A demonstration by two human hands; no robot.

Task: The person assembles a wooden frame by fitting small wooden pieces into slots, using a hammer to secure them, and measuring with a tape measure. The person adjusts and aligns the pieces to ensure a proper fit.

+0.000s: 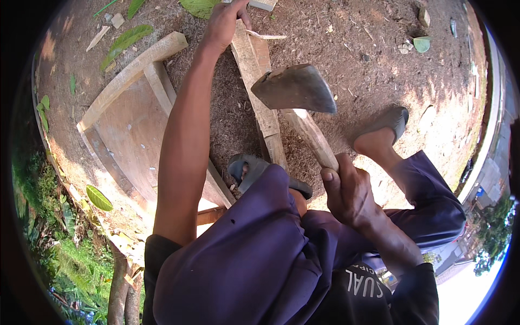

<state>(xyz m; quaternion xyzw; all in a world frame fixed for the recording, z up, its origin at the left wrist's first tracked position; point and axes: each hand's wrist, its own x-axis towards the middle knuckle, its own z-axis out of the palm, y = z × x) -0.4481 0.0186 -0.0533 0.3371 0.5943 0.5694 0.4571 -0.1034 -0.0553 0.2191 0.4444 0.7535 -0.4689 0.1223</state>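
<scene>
My right hand [352, 195] is wrapped round the pale wooden handle of an axe [298, 89]. Its dark, broad metal head hangs over a long squared wooden beam [262, 116], and I cannot tell whether the two touch. At the beam's far end, my left hand [223, 26] grips the wood, its fingers partly cut off by the picture's top edge. A thin curled wood sliver [268, 36] stands out from the beam close to that hand. The near end of the beam lies by my sandalled left foot [246, 170].
A wooden frame with a flat panel [135, 130] lies on the ground to the left. My right foot [384, 132], in a dark sandal, rests at the right. Leaves [127, 46], wood chips [117, 20] and a small block [424, 16] are scattered over the brown soil [336, 32].
</scene>
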